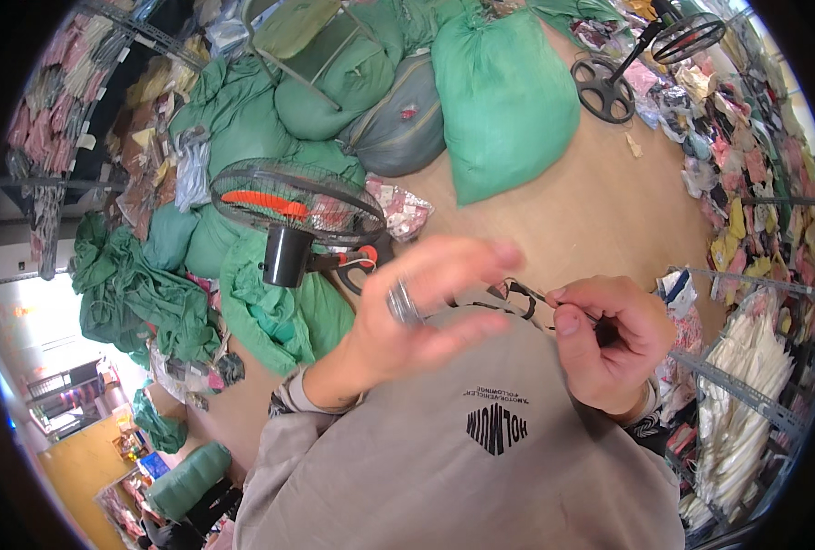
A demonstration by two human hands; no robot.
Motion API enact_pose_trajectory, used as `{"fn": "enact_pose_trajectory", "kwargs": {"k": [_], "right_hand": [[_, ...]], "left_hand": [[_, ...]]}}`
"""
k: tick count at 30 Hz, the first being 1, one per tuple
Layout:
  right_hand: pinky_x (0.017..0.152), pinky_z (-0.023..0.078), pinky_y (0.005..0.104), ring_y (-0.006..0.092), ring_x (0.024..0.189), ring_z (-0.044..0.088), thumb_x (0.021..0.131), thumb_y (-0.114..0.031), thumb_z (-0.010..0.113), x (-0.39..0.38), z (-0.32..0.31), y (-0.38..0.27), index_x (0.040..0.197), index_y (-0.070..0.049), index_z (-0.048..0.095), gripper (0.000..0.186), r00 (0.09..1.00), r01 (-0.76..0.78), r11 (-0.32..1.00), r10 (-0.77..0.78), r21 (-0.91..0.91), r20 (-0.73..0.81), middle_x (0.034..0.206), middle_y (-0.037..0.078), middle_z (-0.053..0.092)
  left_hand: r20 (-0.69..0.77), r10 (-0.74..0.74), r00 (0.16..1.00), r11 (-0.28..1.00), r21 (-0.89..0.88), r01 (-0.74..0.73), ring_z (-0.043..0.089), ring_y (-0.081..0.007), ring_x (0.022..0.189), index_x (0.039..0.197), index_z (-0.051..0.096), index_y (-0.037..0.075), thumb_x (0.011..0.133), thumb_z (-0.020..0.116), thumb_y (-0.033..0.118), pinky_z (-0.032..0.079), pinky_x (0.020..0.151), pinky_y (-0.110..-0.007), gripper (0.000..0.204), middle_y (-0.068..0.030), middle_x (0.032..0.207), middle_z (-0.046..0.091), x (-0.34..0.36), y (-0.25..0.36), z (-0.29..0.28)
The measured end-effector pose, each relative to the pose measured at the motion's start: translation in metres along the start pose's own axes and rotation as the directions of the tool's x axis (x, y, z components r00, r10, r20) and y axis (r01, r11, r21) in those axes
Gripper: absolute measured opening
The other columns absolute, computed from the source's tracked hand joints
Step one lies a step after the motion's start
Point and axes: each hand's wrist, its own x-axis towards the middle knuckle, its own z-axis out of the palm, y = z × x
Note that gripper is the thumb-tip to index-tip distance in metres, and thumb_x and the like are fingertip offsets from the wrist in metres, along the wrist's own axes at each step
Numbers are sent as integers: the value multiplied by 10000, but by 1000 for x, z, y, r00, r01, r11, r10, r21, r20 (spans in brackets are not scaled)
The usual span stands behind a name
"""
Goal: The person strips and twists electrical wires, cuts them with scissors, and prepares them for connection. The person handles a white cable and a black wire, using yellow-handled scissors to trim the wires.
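A big green bag [508,105] sits past the right grip [557,310], a fan [290,240] to its left. The left grip [506,289] is spread; the right pinches a thin black cord [532,294], poking out leftward. Handling it seems the step; next likely needs a steady pinch.

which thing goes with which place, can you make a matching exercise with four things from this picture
Things:
1. thin black cord-like item
2. silver-coloured band ring
3. flat orange fan blade
4. bulging bright green sack

Places:
A. inside a round black wire cage
B. on the tan floor
C. pinched in the right hand
D. on the left hand

Pairs: 1-C, 2-D, 3-A, 4-B
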Motion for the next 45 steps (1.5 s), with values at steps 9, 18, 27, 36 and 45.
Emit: {"fn": "enact_pose_trajectory", "kwargs": {"k": [9, 18, 27, 36, 45], "right_hand": [[450, 359, 189, 31, 510, 471, 839, -6, 642, 2, -8, 2, 829, 34, 620, 46, 983, -76, 991, 55, 114, 175, 674, 34, 618], [481, 378, 184, 27, 535, 493, 873, -28, 608, 2, -5, -1, 819, 33, 611, 82, 951, -214, 961, 165, 173, 261, 674, 40, 622], [519, 394, 215, 62, 577, 510, 909, -41, 587, 9, 5, 10, 858, 8, 616, 76, 871, -338, 938, 279, 80, 405, 685, 39, 603], [543, 452, 280, 202, 616, 578, 769, 21, 701, 8, 9, 10, 851, -16, 627, 117, 947, 7, 999, 5, -35, 321, 768, 90, 620], [462, 435, 262, 171, 579, 567, 648, -40, 755, 15, 14, 17, 853, -21, 652, 230, 885, 450, 878, -413, -164, 215, 795, 73, 614]], "left_hand": [[94, 340, 936, 921, 168, -351, 633, -206, 637, 923, 690, 25, 668, 776, -13, 487, 505, -268, 272, -94, 820, 656, 16, 13, -1], [193, 407, 893, 862, 244, -445, 604, -194, 622, 899, 666, 6, 634, 776, -1, 453, 490, -273, 287, -86, 805, 632, 16, 10, -12], [282, 268, 921, 845, 391, -365, 568, -212, 626, 868, 619, 39, 634, 744, -42, 426, 506, -322, 277, -74, 787, 591, 10, 11, -23], [224, 32, 974, 988, 142, -65, 579, -187, 614, 885, 599, 31, 720, 716, -47, 457, 532, -294, 217, -59, 767, 583, 0, 17, -26], [210, -123, 970, 992, 39, 117, 532, -105, 626, 889, 607, 12, 803, 691, -8, 422, 532, -246, 121, -20, 719, 550, 1, 27, -28]]}}
